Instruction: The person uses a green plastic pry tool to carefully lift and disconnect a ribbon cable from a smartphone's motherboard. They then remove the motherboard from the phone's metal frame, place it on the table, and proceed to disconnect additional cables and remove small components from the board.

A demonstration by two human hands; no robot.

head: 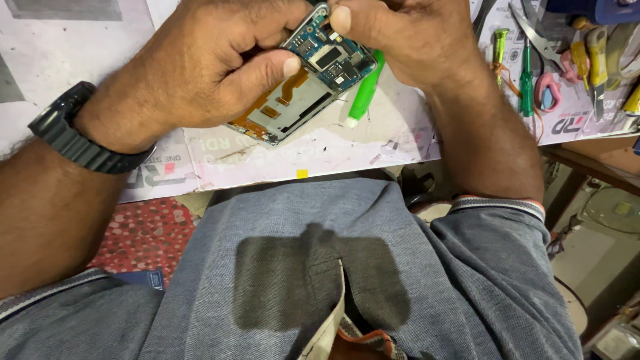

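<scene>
- Opened phone [293,100] held in both hands above the desk [60,47], just over its near edge. Back cover is off: blue circuit board [330,57] exposed at the upper end, orange flex cables [283,93] and a pale metal frame visible below it.
- Judged state of work: disassembly is well under way, since the interior is bare. The board is seated in the frame as far as I can see; whether any screws or connectors remain fastened cannot be told from this view.
- Left hand [200,67]: fingers curled tightly around the phone's left side and back, thumb pressed flat onto the frame just beside the board. Firm grasp.
- Right hand [413,40]: fingers bent and closed at the phone's top right corner, thumb tip on the board's upper edge. A green-handled tool [365,90] shows beneath this hand; whether it is gripped or lies on the desk, I cannot tell.
- Black wristwatch [73,133] on left wrist.
- At right on the desk: green screwdrivers [527,77], pink-handled pliers [550,83], yellow-handled tools [593,50], well apart from the phone.
- Desk covered by a worn printed white mat.
</scene>
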